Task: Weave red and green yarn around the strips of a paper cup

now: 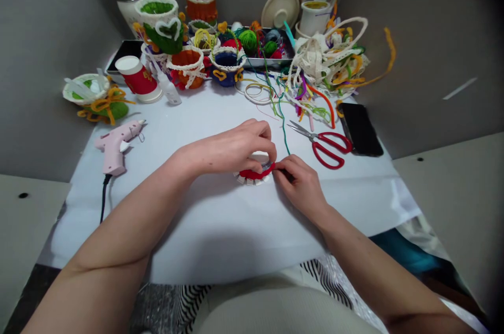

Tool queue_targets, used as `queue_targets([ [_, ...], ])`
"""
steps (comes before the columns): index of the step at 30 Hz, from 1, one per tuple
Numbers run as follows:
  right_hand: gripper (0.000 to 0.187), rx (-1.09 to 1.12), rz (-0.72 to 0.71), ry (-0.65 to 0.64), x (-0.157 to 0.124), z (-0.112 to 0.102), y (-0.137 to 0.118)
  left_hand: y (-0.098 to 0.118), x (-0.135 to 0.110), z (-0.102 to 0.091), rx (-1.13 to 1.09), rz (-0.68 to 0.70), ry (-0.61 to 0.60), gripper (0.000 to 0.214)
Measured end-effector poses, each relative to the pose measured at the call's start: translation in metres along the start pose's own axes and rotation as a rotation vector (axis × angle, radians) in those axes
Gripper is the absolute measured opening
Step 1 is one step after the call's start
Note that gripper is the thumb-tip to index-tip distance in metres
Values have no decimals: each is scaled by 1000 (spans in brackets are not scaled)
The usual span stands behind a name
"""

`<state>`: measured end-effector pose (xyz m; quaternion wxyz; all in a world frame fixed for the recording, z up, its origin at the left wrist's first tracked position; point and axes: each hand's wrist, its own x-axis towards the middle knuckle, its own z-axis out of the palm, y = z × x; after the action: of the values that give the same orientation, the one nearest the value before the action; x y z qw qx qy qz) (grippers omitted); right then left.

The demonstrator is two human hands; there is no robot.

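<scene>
1. Work surface: you face a table covered by a white paper sheet [220, 239], set inside gray side walls [51, 61].
2. Rear zone: along the back edge stand finished yarn-trimmed cups [200, 3] in orange, green and blue, edged with white lace. Behind them, a metal tray [271, 62] holds small yarn balls.
3. Right rear: a loose heap of lace trim and pipe cleaners [326, 63] spills toward the center of the sheet.
4. Left side: a pink hot glue gun [115, 146] lies on the sheet, with its black power cord [103, 197] trailing toward you. A red paper cup [137, 79] lies on its side farther back (white end facing left), beside a small glue bottle [169, 90].
5. Right side: red-handled scissors [328, 149] lie closed or nearly closed beside a black smartphone [360, 129].
6. Center: the small red craft piece [255, 173], ringed with white pleated trim, sits on the sheet directly in front of you, between your hands.
7. Left hand: your left hand [232, 147] is curved over the top of the red craft piece, grasping it from above.
8. Right hand: your right hand [300, 187] is closed at the piece's right edge, with its fingertips [281, 165] pinching the rim.
9. Strand: a thin green cord [284, 126] runs from the heap down to the piece, ending at your fingers (its exact end is hidden).
</scene>
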<state>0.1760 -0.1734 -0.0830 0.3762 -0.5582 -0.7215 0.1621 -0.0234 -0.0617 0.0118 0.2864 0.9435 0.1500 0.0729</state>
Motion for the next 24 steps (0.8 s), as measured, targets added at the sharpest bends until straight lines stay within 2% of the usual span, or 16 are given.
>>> queue_targets([
  [5, 16, 76, -78, -58, -7, -7, -1, -8, 2, 1, -79, 118, -13, 32],
  [10, 21, -101, -292, -96, -20, -9, -1, -14, 3, 0, -111, 139, -45, 38],
  [13, 19, -172, -358, -142, -26, -7, -3, -12, 2, -1, -127, 136, -71, 39],
  [17, 19, -199, -360, -186, -31, -5, -6, -10, 1, -3, -141, 121, -98, 39],
  [24, 19, -244, -252, -74, -27, -4, -11, -6, 0, -7, -164, 87, -141, 36],
])
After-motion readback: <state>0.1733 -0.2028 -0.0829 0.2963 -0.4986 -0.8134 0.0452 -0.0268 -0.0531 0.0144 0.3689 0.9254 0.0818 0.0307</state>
